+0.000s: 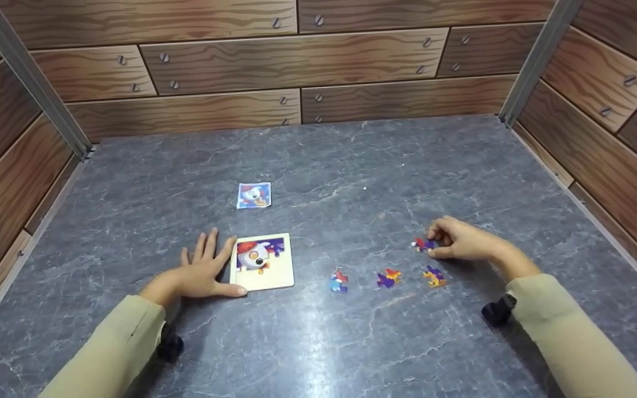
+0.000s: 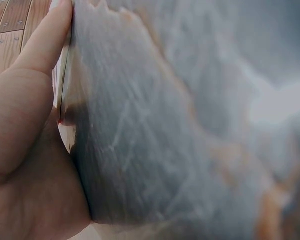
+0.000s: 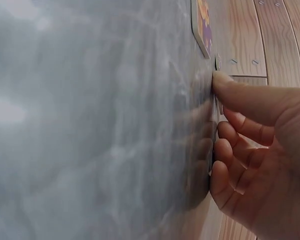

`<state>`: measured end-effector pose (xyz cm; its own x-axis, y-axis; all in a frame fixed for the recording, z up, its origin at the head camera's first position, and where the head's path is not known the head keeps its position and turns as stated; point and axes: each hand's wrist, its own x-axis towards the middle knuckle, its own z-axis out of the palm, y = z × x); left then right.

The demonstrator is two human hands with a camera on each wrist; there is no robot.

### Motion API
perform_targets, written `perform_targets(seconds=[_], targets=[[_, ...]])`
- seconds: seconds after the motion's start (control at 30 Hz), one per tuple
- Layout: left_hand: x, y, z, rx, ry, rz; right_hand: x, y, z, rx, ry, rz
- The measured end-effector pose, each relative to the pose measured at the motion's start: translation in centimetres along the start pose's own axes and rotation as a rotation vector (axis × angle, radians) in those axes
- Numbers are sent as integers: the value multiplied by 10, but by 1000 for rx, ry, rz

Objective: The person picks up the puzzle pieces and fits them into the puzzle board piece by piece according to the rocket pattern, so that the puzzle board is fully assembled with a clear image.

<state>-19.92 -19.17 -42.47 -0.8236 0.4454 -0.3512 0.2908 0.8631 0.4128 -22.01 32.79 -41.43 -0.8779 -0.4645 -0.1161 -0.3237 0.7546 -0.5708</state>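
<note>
Left hand, fingers spread, lower left, is bracing the board, likely steadying it; right hand, right of centre, is apparently pinching a piece, contact partly hidden.

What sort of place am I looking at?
Probably a small purpose-built work booth: wood-print walls on three sides, grey metal-looking corner posts, and a marbled grey tabletop between them.

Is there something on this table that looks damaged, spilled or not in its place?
Nothing looks clearly spilled or damaged. The only small oddity is two white specks on the tabletop, beyond the loose puzzle pieces; they are too small to identify. The puzzle board has gaps, but that fits the pieces lying to its right.
</note>
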Motion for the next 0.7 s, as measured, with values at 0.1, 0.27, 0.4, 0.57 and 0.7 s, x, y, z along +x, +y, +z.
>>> perform_targets(seconds=[0.1,0.27,0.4,0.57,0.7], targets=[[0,0,0,-4,0,-1,0,-2,-1,19,5,13],[1,-1,1,-6,-4,-4,0,-5,-2,36,26,22],[1,-1,2,-6,-6,-2,0,-6,-1,50,40,18],[2,-1,2,3,-2,1,2,-9,1,91,72,10],[2,-2,2,10,-4,-2,6,-14,2,114,74,-8]])
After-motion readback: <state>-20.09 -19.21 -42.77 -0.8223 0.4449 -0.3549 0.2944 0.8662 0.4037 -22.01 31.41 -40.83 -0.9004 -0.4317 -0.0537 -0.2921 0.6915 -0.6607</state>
